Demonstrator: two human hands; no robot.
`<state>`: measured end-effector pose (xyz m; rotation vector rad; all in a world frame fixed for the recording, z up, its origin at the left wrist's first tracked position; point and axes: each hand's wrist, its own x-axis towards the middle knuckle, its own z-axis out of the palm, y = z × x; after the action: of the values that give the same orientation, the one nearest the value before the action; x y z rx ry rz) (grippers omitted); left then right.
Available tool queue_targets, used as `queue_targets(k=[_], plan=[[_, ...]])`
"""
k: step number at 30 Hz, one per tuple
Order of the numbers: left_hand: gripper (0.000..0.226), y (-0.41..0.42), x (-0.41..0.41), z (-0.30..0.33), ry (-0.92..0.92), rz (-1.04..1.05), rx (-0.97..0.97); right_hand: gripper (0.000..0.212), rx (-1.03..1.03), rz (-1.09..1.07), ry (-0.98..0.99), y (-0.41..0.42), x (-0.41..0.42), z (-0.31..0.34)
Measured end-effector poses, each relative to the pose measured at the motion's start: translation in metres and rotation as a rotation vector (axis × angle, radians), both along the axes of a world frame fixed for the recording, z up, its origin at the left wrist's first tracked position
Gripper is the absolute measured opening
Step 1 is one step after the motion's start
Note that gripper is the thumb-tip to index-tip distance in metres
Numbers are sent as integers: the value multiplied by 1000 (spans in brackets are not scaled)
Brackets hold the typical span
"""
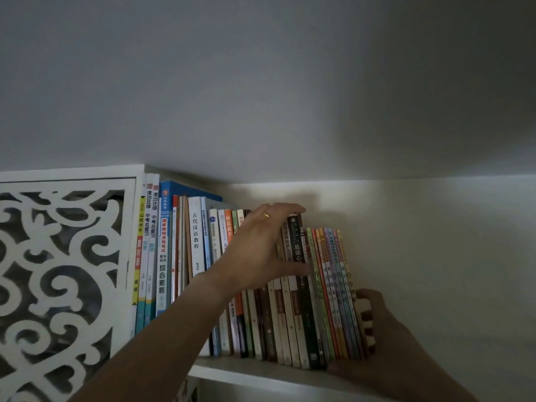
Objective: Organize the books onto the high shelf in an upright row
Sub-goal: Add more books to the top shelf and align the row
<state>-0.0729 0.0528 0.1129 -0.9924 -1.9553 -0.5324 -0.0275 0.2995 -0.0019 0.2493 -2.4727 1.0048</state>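
I see the row of books [203, 256] upright on the high white shelf [261, 372], my left hand [261, 245] pinching a dark spine [297, 242], my right hand [377, 329] curled around the thin colourful books [336, 285] at the row's end.

The head camera is looking up from below and in front of the high shelf [261, 372], sitting close; it is facing the row of books [290, 300] straight on; ceiling is filling the upper half; both forearms are reaching in from the bottom edge.
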Motion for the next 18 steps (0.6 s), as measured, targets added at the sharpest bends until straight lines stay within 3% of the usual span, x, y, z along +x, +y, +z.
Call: queue_targets(k=[4, 9, 16, 18], plan=[[96, 3, -3, 1, -36, -11, 24, 124, 51, -119, 7, -3, -10, 2], [102, 4, 5, 1, -48, 19, 5, 127, -1, -54, -26, -4, -4, 2], [62, 12, 13, 4, -157, -110, 196, 129, -36, -47, -45, -10, 3, 8], [57, 23, 22, 0, -104, -76, 283, 127, -27, -65, -46, -11, 2, 8]])
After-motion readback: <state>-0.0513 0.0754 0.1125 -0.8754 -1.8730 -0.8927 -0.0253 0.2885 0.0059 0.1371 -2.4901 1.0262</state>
